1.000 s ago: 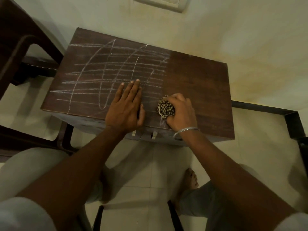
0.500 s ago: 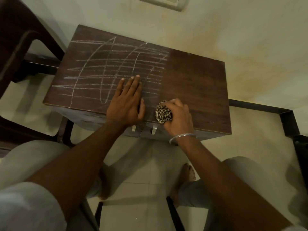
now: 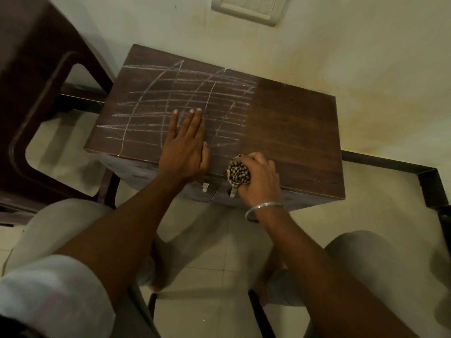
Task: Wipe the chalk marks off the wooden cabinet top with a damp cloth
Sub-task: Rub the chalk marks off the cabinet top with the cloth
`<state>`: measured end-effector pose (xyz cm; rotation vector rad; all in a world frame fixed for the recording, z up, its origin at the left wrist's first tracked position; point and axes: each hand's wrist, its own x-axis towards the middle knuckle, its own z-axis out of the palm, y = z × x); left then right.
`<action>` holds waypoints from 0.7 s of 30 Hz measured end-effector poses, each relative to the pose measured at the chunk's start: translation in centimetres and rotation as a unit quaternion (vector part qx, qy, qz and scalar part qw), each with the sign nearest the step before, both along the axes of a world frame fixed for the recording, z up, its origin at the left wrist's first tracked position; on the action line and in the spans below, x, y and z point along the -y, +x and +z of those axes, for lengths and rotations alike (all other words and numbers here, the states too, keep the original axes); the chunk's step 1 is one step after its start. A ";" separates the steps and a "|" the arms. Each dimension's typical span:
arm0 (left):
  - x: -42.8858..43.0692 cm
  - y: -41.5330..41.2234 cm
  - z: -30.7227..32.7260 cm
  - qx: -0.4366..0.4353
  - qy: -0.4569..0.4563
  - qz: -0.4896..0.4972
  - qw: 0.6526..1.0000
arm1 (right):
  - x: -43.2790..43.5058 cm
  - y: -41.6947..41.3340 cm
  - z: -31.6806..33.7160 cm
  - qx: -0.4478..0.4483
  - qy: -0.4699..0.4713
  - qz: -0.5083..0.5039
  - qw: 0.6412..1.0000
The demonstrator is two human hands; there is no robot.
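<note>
A small dark wooden cabinet (image 3: pixel 292 123) stands against the wall. White chalk marks (image 3: pixel 170 98) criss-cross the left two thirds of its top; the right third is bare wood. My left hand (image 3: pixel 186 147) lies flat on the top near the front edge, fingers together, over some of the lines. My right hand (image 3: pixel 258 181) is closed around a balled-up checked cloth (image 3: pixel 238 173) at the front edge, just over the cabinet's door handles.
A dark wooden chair (image 3: pixel 36 98) stands to the left of the cabinet. A dark metal frame (image 3: pixel 395 167) runs along the floor at right. A switch plate (image 3: pixel 246 8) is on the wall behind. My knees and feet are below the cabinet front.
My right hand has pulled the cloth toward me, from the top surface to the front edge. The left hand has stayed flat in place. The camera view has shifted slightly.
</note>
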<state>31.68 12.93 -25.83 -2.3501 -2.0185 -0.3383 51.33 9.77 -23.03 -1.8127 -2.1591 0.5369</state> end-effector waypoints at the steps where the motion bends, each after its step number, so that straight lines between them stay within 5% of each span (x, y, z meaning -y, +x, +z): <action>1: 0.0 0.1 0.0 -0.003 0.001 -0.002 1.000 | -0.2 -0.1 0.0 0.005 0.000 -0.001 1.000; 11: -0.5 0.1 -0.1 -0.018 -0.022 -0.009 1.000 | -8.4 -2.2 1.7 0.014 -0.023 -0.037 0.999; 21: -0.9 0.2 -0.9 0.000 -0.018 -0.013 1.000 | -5.3 -0.9 0.2 0.026 0.013 0.013 0.999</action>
